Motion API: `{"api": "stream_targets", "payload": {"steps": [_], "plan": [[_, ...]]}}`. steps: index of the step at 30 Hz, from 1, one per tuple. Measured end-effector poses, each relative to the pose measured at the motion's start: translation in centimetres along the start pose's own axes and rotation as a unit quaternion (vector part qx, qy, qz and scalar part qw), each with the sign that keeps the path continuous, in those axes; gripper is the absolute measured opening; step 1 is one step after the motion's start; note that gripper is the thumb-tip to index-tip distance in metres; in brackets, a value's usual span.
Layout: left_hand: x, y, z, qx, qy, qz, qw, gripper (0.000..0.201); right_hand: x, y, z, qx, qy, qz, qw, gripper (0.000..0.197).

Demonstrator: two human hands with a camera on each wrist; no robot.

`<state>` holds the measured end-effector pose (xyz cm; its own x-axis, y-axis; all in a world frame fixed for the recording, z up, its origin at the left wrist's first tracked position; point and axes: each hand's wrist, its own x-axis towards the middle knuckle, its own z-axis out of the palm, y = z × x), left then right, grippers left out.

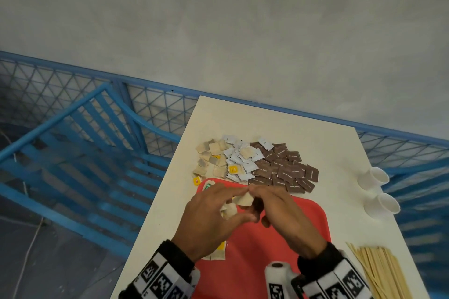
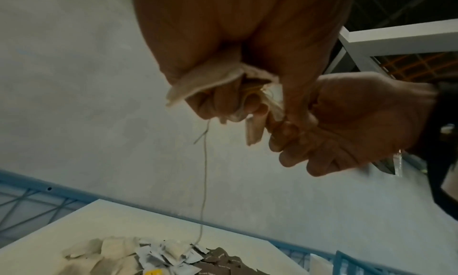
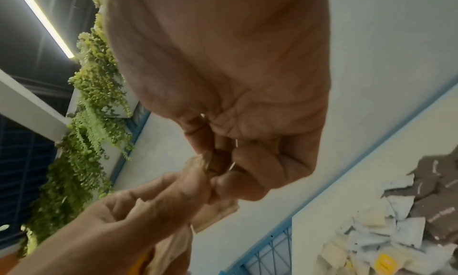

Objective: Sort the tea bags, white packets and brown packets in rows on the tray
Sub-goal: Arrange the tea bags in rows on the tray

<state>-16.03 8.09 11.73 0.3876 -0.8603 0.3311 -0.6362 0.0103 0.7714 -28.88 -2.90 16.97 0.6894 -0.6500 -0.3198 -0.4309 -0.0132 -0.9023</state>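
Observation:
Both hands meet above the far end of the red tray (image 1: 262, 250). My left hand (image 1: 239, 204) grips a small bunch of beige tea bags (image 1: 228, 211), also seen crumpled in its fingers as tea bags (image 2: 205, 83). A thin string (image 2: 204, 181) hangs from them down to the pile. My right hand (image 1: 255, 198) pinches one tea bag (image 1: 245, 199) at the left hand's fingertips, shown close up as the tea bag (image 3: 215, 212). Another tea bag (image 1: 216, 253) lies on the tray under my left wrist. Beyond the tray lie loose tea bags (image 1: 211, 158), white packets (image 1: 240, 160) and brown packets (image 1: 284, 167).
Two white paper cups (image 1: 374, 177) lie on their sides at the table's right edge. A bundle of wooden stirrers (image 1: 379, 272) lies near the front right. A blue mesh fence (image 1: 73, 104) runs behind and left of the white table (image 1: 303, 128).

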Motion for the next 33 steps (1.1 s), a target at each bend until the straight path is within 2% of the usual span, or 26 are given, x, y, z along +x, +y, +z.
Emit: {"api": "stream_targets", "payload": {"steps": [2,4,7,9,11,12,15,18,20,26,29,33], "plan": [[0.2,0.3,0.0,-0.007,0.022,0.001,1.000,0.031,0.2,0.3,0.0,-0.009,-0.016,-0.012,1.000,0.050],[0.7,0.5,-0.3,-0.077,0.025,-0.032,0.996,0.015,0.3,0.1,-0.2,-0.005,-0.024,-0.017,1.000,0.055],[1.3,1.1,-1.5,-0.222,-0.006,-0.127,0.967,0.017,0.1,-0.3,-0.6,0.012,-0.012,-0.035,0.999,0.065],[1.5,1.4,-2.2,-0.279,-0.014,-0.204,0.938,0.017,0.2,-0.1,-0.9,0.021,0.037,-0.077,0.996,0.054],[1.7,1.6,-2.7,-0.303,-0.025,-0.248,0.920,0.016,0.4,0.1,-0.9,-0.009,0.073,-0.141,0.987,0.025],[1.8,1.7,-2.9,-0.306,-0.034,-0.252,0.917,0.018,0.4,0.0,-0.7,-0.028,0.073,-0.158,0.984,0.013],[1.9,1.9,-3.3,-0.289,-0.074,-0.223,0.928,0.016,0.8,-0.1,0.1,-0.032,0.065,-0.199,0.977,0.004],[1.8,1.6,-3.7,-0.269,-0.094,-0.202,0.937,0.011,1.0,-0.4,0.2,0.036,0.083,-0.183,0.979,0.005],[1.6,1.0,-4.0,-0.267,-0.096,-0.207,0.936,0.012,1.0,-0.6,0.1,0.051,0.070,-0.171,0.981,0.004],[1.1,0.3,-4.8,-0.245,-0.116,-0.195,0.942,0.011,1.7,-1.4,0.4,-0.036,0.030,-0.185,0.982,0.001],[0.7,-0.7,-5.3,-0.219,-0.123,-0.184,0.950,0.016,1.8,-1.7,0.8,-0.093,0.003,-0.191,0.977,0.004],[-0.5,-2.4,-5.9,-0.188,-0.123,-0.194,0.955,0.012,2.1,-1.6,1.5,-0.129,0.040,-0.203,0.970,0.004]]}}
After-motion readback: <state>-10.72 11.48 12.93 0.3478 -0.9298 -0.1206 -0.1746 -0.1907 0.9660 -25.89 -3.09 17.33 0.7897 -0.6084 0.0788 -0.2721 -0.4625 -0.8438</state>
